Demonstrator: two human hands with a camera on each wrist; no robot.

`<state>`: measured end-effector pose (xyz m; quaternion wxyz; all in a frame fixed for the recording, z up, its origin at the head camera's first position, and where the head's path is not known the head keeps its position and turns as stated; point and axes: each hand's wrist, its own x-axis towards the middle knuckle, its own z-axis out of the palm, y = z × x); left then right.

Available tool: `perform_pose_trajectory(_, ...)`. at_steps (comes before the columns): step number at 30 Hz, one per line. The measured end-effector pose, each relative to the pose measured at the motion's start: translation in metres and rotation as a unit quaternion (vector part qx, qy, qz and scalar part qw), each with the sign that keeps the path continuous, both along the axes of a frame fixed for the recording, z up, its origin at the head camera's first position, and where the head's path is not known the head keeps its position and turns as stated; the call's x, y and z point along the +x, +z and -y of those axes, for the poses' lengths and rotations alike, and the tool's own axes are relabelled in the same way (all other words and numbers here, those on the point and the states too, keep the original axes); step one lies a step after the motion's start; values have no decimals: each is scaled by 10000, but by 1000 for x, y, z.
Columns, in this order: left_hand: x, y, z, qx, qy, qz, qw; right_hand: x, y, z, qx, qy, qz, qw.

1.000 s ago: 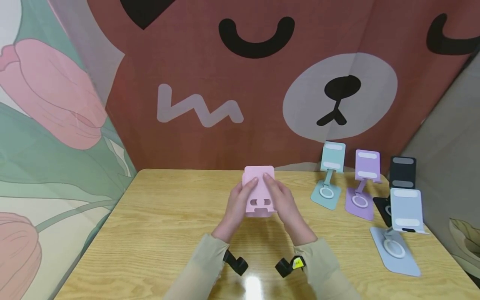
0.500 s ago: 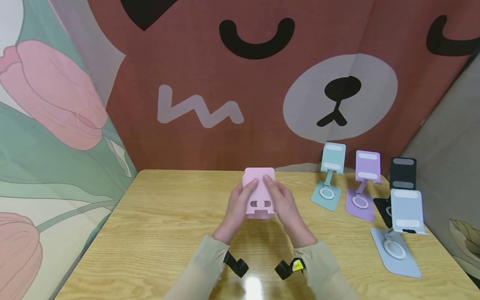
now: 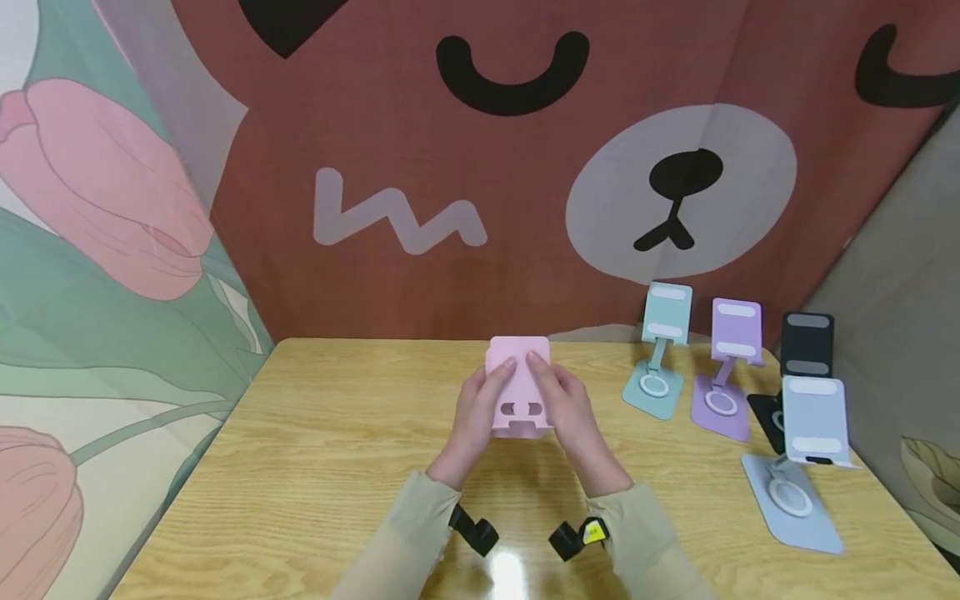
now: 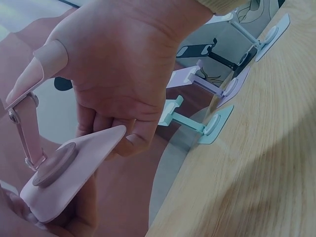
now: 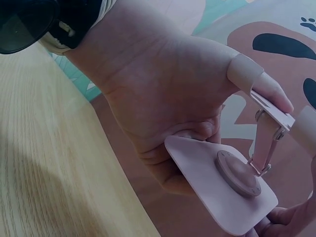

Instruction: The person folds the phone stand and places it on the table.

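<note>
A pink phone stand (image 3: 520,383) is held up over the wooden table in the head view. My left hand (image 3: 471,412) grips its left side and my right hand (image 3: 572,412) its right side, both thumbs lying on the upper plate. Curled fingers support the flat base (image 4: 74,173) from below, as the left wrist view shows. A round disc (image 5: 239,173) sits on that base, and a short hinged arm (image 5: 264,140) joins it to the plate. Parts of the plate are hidden behind the thumbs.
On the table's right side stand other phone stands: teal (image 3: 654,367), purple (image 3: 727,371), black (image 3: 806,346) and light blue (image 3: 802,467). The light blue one partly covers the black one. A bear-print cloth (image 3: 390,292) hangs behind the wooden table (image 3: 322,467).
Both hands keep the same grip on the pink phone stand. It sits very slightly lower in the head view than a second ago.
</note>
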<state>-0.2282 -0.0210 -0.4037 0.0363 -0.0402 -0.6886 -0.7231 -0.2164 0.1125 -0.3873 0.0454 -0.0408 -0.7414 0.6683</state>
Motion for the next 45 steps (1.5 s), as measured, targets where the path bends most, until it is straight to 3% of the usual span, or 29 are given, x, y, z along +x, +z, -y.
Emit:
perform_pose_trajectory(23, -2, -5, -1, -49, 104, -106, 9999, 0, -5, 0, -6, -86, -50, 10000)
perform_pose_trajectory(45, -1, -4, -1, 213, 68, -96, 9997, -2, -9, 0, 224, -191, -249, 9993)
